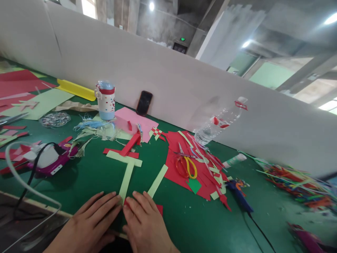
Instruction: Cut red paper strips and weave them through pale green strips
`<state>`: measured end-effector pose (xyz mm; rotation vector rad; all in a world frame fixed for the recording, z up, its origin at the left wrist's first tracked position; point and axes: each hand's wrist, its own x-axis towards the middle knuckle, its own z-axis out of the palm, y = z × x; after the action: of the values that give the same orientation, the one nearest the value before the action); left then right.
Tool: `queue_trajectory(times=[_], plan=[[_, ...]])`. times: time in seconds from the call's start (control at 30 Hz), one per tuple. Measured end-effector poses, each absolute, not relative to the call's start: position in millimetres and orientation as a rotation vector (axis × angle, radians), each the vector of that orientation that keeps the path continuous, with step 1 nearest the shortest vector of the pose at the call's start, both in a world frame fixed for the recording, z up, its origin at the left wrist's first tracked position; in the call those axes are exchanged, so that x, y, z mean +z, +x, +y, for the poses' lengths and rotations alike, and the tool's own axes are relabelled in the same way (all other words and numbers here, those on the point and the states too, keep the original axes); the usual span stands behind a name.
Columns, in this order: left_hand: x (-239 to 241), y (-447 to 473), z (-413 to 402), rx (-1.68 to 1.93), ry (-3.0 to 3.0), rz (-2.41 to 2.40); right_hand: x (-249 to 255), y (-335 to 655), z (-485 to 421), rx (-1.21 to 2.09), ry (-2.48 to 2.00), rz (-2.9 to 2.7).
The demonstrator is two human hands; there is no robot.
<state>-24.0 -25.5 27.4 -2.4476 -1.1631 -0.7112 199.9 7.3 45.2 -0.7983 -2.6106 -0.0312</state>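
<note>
My left hand (96, 214) lies flat near the table's front edge, its fingertips at the lower end of a pale green paper strip (127, 178). Beside it my right hand (142, 214) rests with fingers stretched over a red paper strip (159, 209), mostly hidden beneath it. Another pale green strip (158, 181) slants away from my right fingers. Farther back, a crosswise pale green strip (116, 157) touches the first strip's upper end, near red strips (131, 143). A small red-and-pale-green woven piece (157, 133) lies beyond.
Scissors (187, 165) lie on red paper (176, 179) with scraps. A glue gun (239, 196) with a cord is at right, a purple device (52, 165) at left. A cup (106, 102), a phone (144, 103) and a plastic bottle (218, 123) stand along the partition (168, 80).
</note>
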Motion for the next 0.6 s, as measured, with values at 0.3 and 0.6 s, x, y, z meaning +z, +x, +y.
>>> queue_trajectory(times=[0.3,0.6], plan=[[35,-47,-13,-0.554,-2.562,-0.997,24,208,1,0.022,-0.767,-2.650],[34,-48,-15,-0.536,-2.592,-1.000,30,208,1,0.091,-0.789,-2.662]])
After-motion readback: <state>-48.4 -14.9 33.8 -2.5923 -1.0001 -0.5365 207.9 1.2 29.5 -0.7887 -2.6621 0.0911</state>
